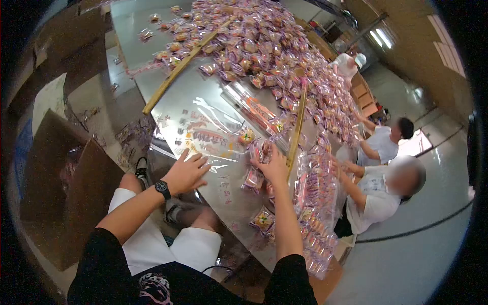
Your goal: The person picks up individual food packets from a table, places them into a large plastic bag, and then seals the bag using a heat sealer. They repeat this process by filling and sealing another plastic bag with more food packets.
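Note:
My left hand (187,175), with a black watch on the wrist, hovers at the near edge of the metal table (223,195), fingers spread and holding nothing. My right hand (272,165) reaches down to a small wrapped packet (265,149), its fingers curled on it. Beside that hand lie another wrapped packet (253,179) and one with orange and green print (246,135). A clear printed plastic bag (211,127) is spread flat on the metal in front of my left hand.
A large heap of wrapped packets (264,46) covers the far side. Two wooden strips (188,61) (299,122) lie across the table. Filled clear bags (317,188) stand at the right, near co-workers (376,188). An open cardboard box (66,188) is at the left.

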Demonstrator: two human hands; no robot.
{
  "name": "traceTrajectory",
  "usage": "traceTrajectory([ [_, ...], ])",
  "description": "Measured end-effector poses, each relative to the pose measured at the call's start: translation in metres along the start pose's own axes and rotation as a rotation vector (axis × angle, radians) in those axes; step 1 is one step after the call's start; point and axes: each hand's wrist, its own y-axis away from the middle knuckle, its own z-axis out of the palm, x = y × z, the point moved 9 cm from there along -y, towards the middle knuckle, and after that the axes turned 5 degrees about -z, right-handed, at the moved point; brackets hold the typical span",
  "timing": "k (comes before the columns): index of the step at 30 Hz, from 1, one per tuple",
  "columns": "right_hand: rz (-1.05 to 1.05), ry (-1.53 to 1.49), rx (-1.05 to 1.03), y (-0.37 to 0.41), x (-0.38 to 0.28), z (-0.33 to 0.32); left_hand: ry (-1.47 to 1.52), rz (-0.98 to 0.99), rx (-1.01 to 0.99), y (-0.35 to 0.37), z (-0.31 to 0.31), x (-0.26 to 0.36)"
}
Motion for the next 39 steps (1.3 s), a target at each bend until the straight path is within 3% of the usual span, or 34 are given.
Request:
traceTrajectory([
  [2, 0.058, 0.243, -0.100, -0.015, -0.003, 0.000, -0.076, 0.025, 0.099, -0.004, -0.006, -0.013],
  [3, 0.037, 0.377, -0.141, 0.002, -0.001, -0.025, 0.072, -0.036, 0.146, 0.012, -0.001, 0.006],
  [6, -0.049, 0.408, -0.089, -0.013, -0.028, -0.018, 0.156, -0.085, 0.173, 0.037, -0.040, -0.016],
  [10, -0.353, 0.227, -0.024, -0.035, -0.072, -0.010, 0.107, -0.040, 0.036, 0.061, -0.025, -0.012],
  [13, -0.283, -0.210, -0.052, -0.057, -0.084, 0.014, 0.071, -0.023, 0.032, 0.069, -0.019, -0.011],
  [14, -0.234, -0.203, -0.051, -0.059, -0.084, 0.023, 0.139, -0.057, 0.002, 0.073, -0.019, -0.012],
  [18, -0.021, 0.320, -0.020, -0.051, -0.092, 0.048, 0.073, -0.025, -0.005, 0.091, -0.034, 0.004],
  [21, 0.026, 0.292, -0.037, -0.045, -0.093, 0.038, -0.028, -0.031, 0.019, 0.106, -0.026, 0.010],
  [22, -0.014, 0.244, 0.034, -0.043, -0.090, 0.033, -0.096, -0.042, 0.176, 0.110, -0.024, 0.009],
  [25, -0.105, 0.240, 0.253, -0.032, -0.083, 0.016, -0.059, -0.027, 0.173, 0.116, -0.005, 0.006],
  [29, -0.124, 0.159, 0.281, -0.018, -0.071, 0.003, 0.026, 0.032, 0.192, 0.110, -0.007, 0.010],
  [32, -0.126, 0.137, 0.425, 0.005, -0.080, -0.039, 0.090, -0.082, 0.070, 0.103, -0.027, 0.013],
  [35, -0.234, 0.125, 0.667, 0.036, -0.091, -0.080, -0.084, -0.072, 0.001, 0.092, -0.013, 0.012],
  [36, -0.190, -0.009, 0.531, 0.046, -0.098, -0.090, -0.088, -0.081, 0.029, 0.087, -0.010, 0.008],
  [39, -0.249, -0.031, 0.272, 0.080, -0.105, -0.083, 0.000, -0.094, 0.065, 0.070, 0.007, -0.004],
])
